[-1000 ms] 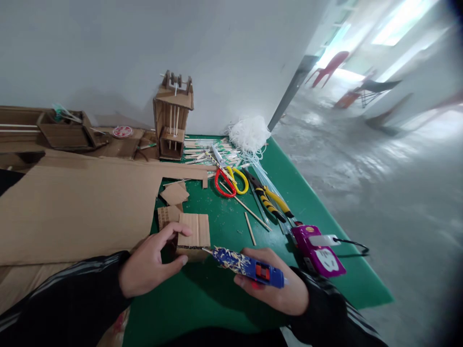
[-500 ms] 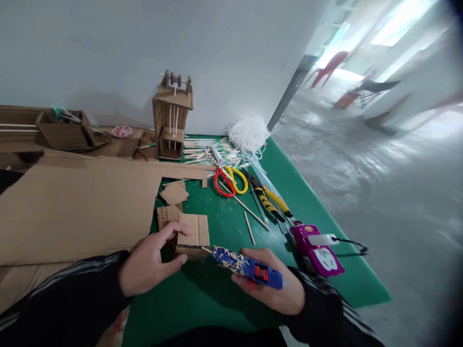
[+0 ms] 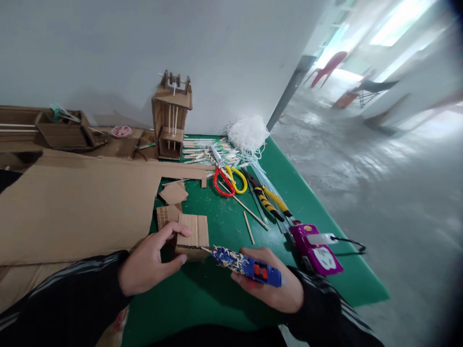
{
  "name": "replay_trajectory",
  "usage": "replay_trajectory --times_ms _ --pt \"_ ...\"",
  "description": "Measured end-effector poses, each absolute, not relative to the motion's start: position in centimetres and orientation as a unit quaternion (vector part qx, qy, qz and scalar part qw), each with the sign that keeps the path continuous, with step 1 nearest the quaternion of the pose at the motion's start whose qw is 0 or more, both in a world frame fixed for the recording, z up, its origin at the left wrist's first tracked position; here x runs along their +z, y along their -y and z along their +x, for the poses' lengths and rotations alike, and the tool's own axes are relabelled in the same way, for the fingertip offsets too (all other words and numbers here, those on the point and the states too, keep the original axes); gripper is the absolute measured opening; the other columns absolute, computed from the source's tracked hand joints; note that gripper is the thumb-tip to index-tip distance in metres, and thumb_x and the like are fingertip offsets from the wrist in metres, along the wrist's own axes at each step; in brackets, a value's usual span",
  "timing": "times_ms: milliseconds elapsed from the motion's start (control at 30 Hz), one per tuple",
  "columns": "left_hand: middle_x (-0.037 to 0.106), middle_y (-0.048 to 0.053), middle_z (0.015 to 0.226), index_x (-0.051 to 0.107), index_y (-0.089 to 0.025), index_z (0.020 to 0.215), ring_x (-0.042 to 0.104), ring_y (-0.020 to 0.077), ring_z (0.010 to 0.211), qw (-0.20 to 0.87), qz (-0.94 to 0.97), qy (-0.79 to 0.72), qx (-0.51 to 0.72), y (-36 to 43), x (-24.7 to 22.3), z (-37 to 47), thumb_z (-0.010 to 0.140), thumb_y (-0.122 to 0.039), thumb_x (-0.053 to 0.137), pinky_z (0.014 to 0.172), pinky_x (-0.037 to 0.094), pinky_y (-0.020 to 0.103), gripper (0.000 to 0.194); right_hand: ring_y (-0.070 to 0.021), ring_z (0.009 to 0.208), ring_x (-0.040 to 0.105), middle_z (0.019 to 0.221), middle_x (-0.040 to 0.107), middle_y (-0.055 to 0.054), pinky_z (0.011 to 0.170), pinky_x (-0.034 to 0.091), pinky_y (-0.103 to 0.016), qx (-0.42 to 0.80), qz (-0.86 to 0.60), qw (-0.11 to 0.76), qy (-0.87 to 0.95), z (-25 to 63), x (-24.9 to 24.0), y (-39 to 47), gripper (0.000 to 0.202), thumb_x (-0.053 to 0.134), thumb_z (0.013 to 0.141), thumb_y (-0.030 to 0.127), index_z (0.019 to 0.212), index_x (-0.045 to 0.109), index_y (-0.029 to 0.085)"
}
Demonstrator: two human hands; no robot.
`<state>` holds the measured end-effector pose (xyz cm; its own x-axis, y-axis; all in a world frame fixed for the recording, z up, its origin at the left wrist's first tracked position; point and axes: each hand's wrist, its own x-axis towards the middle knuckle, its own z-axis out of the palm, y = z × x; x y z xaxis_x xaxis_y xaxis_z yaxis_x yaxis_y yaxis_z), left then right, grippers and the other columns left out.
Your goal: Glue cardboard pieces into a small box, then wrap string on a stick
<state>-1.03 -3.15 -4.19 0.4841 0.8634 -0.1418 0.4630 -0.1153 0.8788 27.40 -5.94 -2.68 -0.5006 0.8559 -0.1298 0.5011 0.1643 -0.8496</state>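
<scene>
My left hand (image 3: 155, 262) grips the left side of a small cardboard box (image 3: 195, 231), index finger on its top and thumb at its front. In my right hand (image 3: 273, 286) is a blue glue gun (image 3: 246, 266), its barrel coated with strands of dried glue. The nozzle tip touches or nearly touches the box's front top edge. Behind the box lie cut cardboard pieces (image 3: 173, 193). Scissors (image 3: 231, 182) with one red and one yellow handle lie further back, beside black-and-yellow pliers (image 3: 269, 197).
A large cardboard sheet (image 3: 90, 202) covers the left of the green table (image 3: 173, 308). At the wall stand a cardboard model (image 3: 171, 120), wooden sticks (image 3: 197, 149) and a white string heap (image 3: 249, 134). A purple power strip (image 3: 316, 250) with a plugged-in cord sits near the right edge.
The glue gun's nozzle has shifted very slightly left along the box's edge. My left hand keeps its hold, and the rest looks the same.
</scene>
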Motion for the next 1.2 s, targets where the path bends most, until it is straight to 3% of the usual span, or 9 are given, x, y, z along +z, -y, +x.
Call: replay_trajectory --times_ms 1200 --pt "0.061 0.002 0.107 0.044 -0.026 0.115 0.061 0.0199 0.098 0.489 0.713 -0.458 0.208 3.26 -4.46 -1.14 0.086 -0.024 0.057 0.085 0.046 0.031 0.032 -0.007 0.047 0.038 0.055 0.042 0.006 0.047 0.029 -0.023 0.419 -0.485 0.188 0.744 28.29 -2.37 6.28 0.027 0.059 0.082 0.029 0.063 0.041 0.02"
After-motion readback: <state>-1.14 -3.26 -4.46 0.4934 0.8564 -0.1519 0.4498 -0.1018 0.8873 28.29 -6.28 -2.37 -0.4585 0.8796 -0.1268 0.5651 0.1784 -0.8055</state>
